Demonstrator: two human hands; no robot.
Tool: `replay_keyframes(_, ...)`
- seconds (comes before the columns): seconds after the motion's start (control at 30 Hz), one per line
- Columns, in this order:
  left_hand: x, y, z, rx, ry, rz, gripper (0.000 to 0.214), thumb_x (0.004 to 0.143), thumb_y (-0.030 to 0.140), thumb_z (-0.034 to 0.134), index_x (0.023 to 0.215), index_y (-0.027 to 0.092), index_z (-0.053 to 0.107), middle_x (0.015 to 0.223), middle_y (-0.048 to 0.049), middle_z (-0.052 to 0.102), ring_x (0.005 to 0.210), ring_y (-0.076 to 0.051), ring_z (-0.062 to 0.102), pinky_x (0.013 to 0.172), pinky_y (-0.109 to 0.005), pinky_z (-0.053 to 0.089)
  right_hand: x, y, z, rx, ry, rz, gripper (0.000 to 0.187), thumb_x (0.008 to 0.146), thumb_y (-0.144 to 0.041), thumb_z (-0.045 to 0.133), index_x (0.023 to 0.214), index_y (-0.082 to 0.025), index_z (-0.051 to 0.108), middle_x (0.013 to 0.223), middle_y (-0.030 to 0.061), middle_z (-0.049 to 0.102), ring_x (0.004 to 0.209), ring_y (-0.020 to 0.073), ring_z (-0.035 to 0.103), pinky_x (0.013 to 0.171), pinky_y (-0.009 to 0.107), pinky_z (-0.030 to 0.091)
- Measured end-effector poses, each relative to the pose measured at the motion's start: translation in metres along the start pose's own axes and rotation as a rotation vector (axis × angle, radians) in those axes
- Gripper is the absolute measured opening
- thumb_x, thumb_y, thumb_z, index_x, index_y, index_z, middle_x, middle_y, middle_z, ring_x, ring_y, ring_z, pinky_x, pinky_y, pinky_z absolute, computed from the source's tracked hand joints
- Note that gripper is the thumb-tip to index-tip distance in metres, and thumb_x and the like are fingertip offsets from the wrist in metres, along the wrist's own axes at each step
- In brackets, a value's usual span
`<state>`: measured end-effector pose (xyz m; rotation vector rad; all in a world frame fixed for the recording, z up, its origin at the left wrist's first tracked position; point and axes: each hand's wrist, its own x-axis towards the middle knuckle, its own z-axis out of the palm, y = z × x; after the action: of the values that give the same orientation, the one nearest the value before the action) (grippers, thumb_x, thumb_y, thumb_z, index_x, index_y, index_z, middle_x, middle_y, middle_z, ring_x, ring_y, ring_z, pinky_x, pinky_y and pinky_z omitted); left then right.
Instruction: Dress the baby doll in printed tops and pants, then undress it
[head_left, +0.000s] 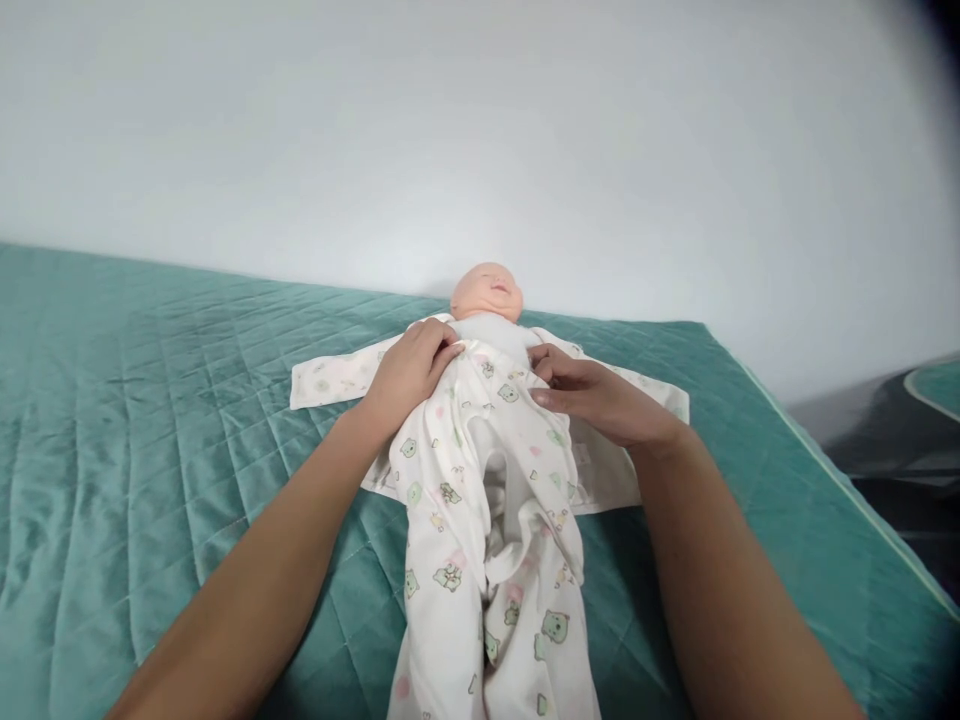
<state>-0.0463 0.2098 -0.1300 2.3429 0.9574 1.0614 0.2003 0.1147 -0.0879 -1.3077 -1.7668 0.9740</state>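
Observation:
A baby doll (489, 292) lies on its back on a teal quilted bed (150, 400), head toward the wall. White printed trousers (480, 520) cover its lower body, and a matching open top (330, 375) is spread flat under it. My left hand (411, 368) grips the trousers' waistband at the doll's left side, fingers curled into the cloth. On the other side my right hand (592, 395) pinches the same waistband. The doll's white torso shows between both hands.
A plain white wall (480, 130) rises right behind the bed. The bed's right edge (847, 500) drops off to a dark floor, where part of another teal object (937, 385) shows.

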Motion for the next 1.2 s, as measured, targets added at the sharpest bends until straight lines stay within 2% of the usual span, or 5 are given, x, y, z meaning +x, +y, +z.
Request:
replay_keyframes(0.13, 0.000, 0.000, -0.001, -0.017, 0.020, 0.081, 0.015, 0.100, 0.034, 0.045, 0.091, 0.023, 0.051, 0.121, -0.0099, 0.064, 0.117, -0.025, 0.055, 0.103, -0.042, 0.041, -0.001, -0.003, 0.001, 0.083, -0.089, 0.031, 0.040, 0.083, -0.058, 0.072, 0.067, -0.022, 0.063, 0.108, 0.0061, 0.063, 0.110, 0.0262, 0.055, 0.097, 0.042, 0.046)
replay_keyframes(0.3, 0.000, 0.003, -0.003, -0.039, -0.061, -0.078, 0.013, 0.099, 0.033, 0.044, 0.092, 0.024, 0.048, 0.136, -0.0091, 0.063, 0.117, -0.027, 0.060, 0.100, -0.043, 0.044, 0.003, 0.007, 0.005, 0.096, 0.076, 0.092, 0.044, 0.086, -0.057, 0.068, 0.065, -0.021, 0.053, 0.072, -0.0011, 0.051, 0.074, 0.0166, 0.049, 0.071, 0.033, 0.041)
replay_keyframes(0.73, 0.045, -0.031, 0.009, -0.002, 0.052, -0.303, 0.013, 0.088, 0.025, 0.056, 0.081, 0.024, 0.045, 0.072, -0.0011, 0.056, 0.075, -0.022, 0.055, 0.080, -0.036, 0.044, 0.054, 0.031, 0.021, -0.129, 0.442, 0.156, 0.043, 0.090, -0.053, 0.057, 0.064, -0.023, 0.040, 0.061, -0.0033, 0.039, 0.063, 0.0136, 0.036, 0.059, 0.029, 0.029)
replay_keyframes(0.97, 0.035, -0.033, 0.012, -0.124, -0.042, -0.136, 0.009, 0.089, 0.027, 0.054, 0.094, 0.022, 0.060, 0.100, -0.0051, 0.067, 0.088, -0.020, 0.059, 0.088, -0.036, 0.049, 0.050, 0.030, 0.029, -0.179, 0.604, 0.190, 0.030, 0.084, -0.047, 0.066, 0.072, -0.024, 0.050, 0.059, -0.0048, 0.045, 0.059, 0.0137, 0.039, 0.062, 0.031, 0.034)
replay_keyframes(1.2, 0.011, -0.028, 0.003, -0.078, -0.081, 0.017, 0.036, 0.093, 0.026, 0.051, 0.121, 0.032, 0.073, 0.129, -0.0057, 0.067, 0.122, -0.028, 0.056, 0.113, -0.048, 0.036, 0.031, 0.035, 0.033, -0.106, 0.539, 0.013, 0.016, 0.086, -0.033, 0.059, 0.098, -0.024, 0.064, 0.088, 0.0019, 0.064, 0.082, 0.0186, 0.058, 0.080, 0.035, 0.045)
